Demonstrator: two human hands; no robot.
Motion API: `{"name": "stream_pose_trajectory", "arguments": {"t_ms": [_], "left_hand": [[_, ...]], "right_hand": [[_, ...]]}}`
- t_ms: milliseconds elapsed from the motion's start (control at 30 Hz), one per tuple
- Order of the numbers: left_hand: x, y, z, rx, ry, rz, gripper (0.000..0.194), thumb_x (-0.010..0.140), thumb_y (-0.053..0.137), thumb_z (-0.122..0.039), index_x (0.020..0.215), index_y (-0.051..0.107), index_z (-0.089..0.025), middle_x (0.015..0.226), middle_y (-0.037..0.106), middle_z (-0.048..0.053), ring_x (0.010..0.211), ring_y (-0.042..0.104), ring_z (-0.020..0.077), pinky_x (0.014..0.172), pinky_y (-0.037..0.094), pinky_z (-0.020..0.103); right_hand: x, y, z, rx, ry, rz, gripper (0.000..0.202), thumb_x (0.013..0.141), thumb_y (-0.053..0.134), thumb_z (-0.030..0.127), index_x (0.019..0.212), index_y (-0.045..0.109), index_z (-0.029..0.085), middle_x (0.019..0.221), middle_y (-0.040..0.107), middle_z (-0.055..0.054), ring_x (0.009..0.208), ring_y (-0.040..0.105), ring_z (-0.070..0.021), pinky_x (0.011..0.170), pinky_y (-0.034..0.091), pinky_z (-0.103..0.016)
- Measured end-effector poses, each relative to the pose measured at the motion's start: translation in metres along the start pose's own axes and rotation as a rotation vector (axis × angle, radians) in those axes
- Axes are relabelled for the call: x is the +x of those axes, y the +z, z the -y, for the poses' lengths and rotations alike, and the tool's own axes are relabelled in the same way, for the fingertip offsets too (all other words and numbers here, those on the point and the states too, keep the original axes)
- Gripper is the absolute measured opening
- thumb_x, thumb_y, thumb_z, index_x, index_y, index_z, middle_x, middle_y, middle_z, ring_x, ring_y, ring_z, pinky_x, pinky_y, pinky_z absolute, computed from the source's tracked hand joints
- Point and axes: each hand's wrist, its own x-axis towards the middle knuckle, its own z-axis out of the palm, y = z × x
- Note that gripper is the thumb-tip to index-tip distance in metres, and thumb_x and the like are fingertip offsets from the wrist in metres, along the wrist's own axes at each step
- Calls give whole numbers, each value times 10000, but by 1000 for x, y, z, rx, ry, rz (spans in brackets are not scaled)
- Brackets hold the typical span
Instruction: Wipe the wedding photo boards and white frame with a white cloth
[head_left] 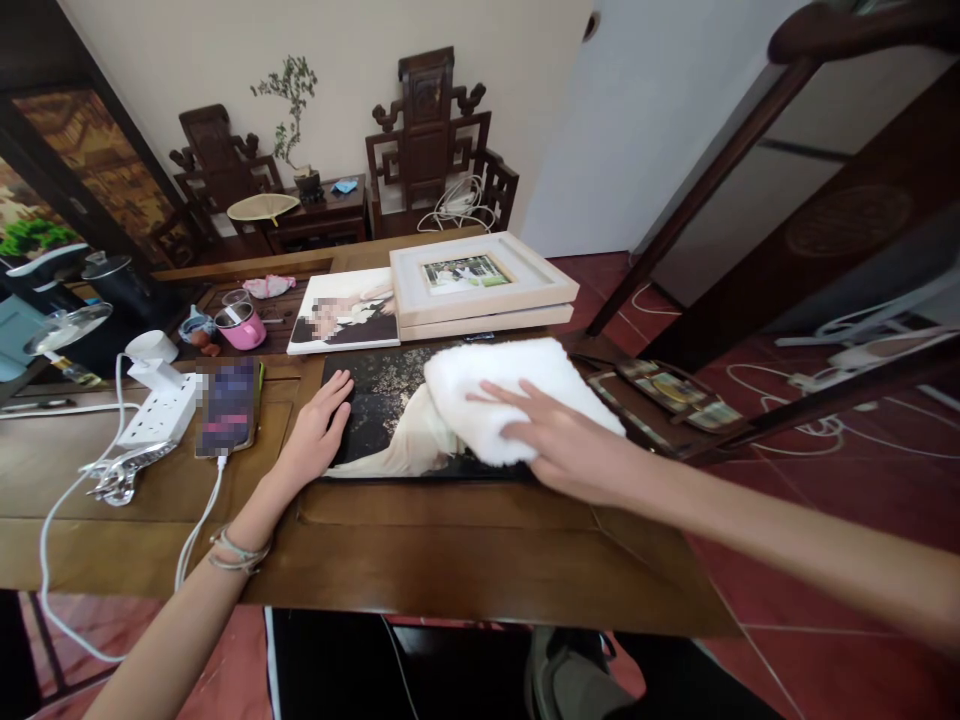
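Observation:
A dark photo print (pixel 382 420) showing a long cream dress lies flat on the wooden table. My left hand (pixel 320 425) rests at its left edge, fingers stretched out and holding nothing. On the right part of the print is a fluffy white towel (pixel 480 385), bunched under my right hand (pixel 551 430). Some of that hand's fingers lie over the towel and others curl into its folds. The towel hides the right part of the print.
Behind the print stand a white photo panel (pixel 345 315) and stacked pale frames (pixel 487 285). To the left are a phone (pixel 229 405) on a charging cable, a white power strip (pixel 159 410) and a pink mug (pixel 241 326). Dark chair woodwork (pixel 705 210) rises at the right.

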Motion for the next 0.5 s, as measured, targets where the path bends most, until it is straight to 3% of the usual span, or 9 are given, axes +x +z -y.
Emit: {"name": "stream_pose_trajectory", "arguments": {"t_ms": [133,233,300,500], "left_hand": [[0,-1,0,-9,-6,-2,458,954,352,-324,1295,536,-79,1431,463,144,1378,361,212,1158,258,436],[-1,-1,0,-16,-10,-3,445,951,358,-316,1299,533,-100,1435,461,133,1381,357,207,1159,257,436],[-1,0,0,-17,-12,0,442,950,359,-311,1301,530,-103,1437,460,133,1380,357,205,1160,256,432],[0,2,1,-8,-5,-1,443,948,361,-310,1307,522,-105,1442,453,138,1383,352,220,1161,250,443]], "right_hand": [[32,-11,-49,6,19,19,464,600,393,-37,945,631,162,1393,494,-149,1370,300,-291,1073,306,-587],[33,-8,-52,-10,22,-6,447,598,394,-40,927,633,145,1376,506,-172,1369,295,-303,1070,311,-588],[21,0,-35,-27,32,-49,432,599,404,-41,917,642,127,1411,455,-199,1376,272,-324,1075,287,-605],[-39,23,50,-12,-64,-134,341,560,411,-42,722,642,149,1469,380,-174,1409,153,-339,1086,192,-655]]}}
